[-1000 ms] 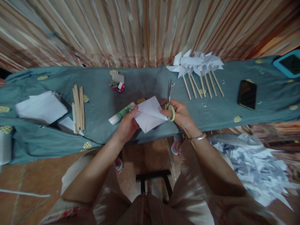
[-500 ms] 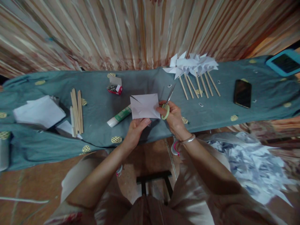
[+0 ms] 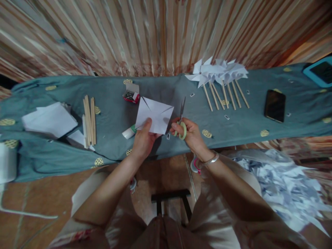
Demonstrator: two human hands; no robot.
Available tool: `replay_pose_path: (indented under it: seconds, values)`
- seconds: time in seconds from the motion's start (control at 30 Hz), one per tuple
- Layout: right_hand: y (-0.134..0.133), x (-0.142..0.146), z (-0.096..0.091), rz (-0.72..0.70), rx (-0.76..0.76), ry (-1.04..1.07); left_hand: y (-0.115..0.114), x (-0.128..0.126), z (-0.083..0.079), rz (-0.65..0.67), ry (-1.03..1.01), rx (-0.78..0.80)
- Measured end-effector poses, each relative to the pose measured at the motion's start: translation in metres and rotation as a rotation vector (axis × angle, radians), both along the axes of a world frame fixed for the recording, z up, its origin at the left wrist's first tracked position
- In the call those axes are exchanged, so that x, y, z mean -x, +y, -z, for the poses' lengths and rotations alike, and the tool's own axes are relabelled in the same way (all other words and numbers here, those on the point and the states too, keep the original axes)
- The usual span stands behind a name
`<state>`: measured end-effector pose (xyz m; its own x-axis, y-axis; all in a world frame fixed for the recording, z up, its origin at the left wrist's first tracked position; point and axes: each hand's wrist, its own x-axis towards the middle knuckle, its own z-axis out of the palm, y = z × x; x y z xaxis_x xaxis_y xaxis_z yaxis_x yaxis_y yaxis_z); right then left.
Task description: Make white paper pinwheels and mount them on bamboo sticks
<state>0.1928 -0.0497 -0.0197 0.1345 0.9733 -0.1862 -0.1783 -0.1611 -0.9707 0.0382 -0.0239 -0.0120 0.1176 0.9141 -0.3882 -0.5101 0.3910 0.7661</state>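
Note:
A square sheet of white paper (image 3: 157, 116), slit inward from its corners, is pinched in my left hand (image 3: 144, 140), thumb on top. My right hand (image 3: 188, 133) has its fingers round the pale green handles of a pair of scissors (image 3: 182, 112), whose blades point away from me, just right of the paper and apart from it. Partly hidden behind the paper and my left hand lies a white and green tube (image 3: 129, 132). Beyond it stands an opened small red box (image 3: 131, 97) with small metal pieces inside.
Several paper pinwheels on sticks (image 3: 220, 74) lie at the back right, near a phone (image 3: 275, 105) and a blue-framed device (image 3: 320, 71). Wooden sticks (image 3: 90, 121) and stacked paper (image 3: 50, 121) lie left. A pile of cut paper (image 3: 282, 186) is below the table's right side.
The paper has turned and come away from my right hand; my left thumb now lies on top of it. The scissors have swung more upright. The view has shifted slightly.

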Motion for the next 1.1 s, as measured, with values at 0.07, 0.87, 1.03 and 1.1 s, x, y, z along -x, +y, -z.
replay_pose_path:
  seconds: [0.07, 0.87, 1.03, 1.1]
  values:
    - [-0.004, -0.003, -0.003, -0.072, -0.006, -0.034, 0.003, 0.003, -0.001, -0.017, -0.025, -0.016]
    - [-0.022, -0.018, -0.009, -0.63, 0.029, -0.187, 0.013, 0.011, -0.018, 0.114, -0.228, 0.092]
    - [-0.021, -0.017, -0.011, -0.622, 0.048, -0.155, 0.012, 0.009, -0.018, 0.102, -0.228, 0.104]
    - [-0.021, -0.017, -0.011, -0.614, 0.043, -0.149, 0.012, 0.009, -0.019, 0.098, -0.222, 0.105]
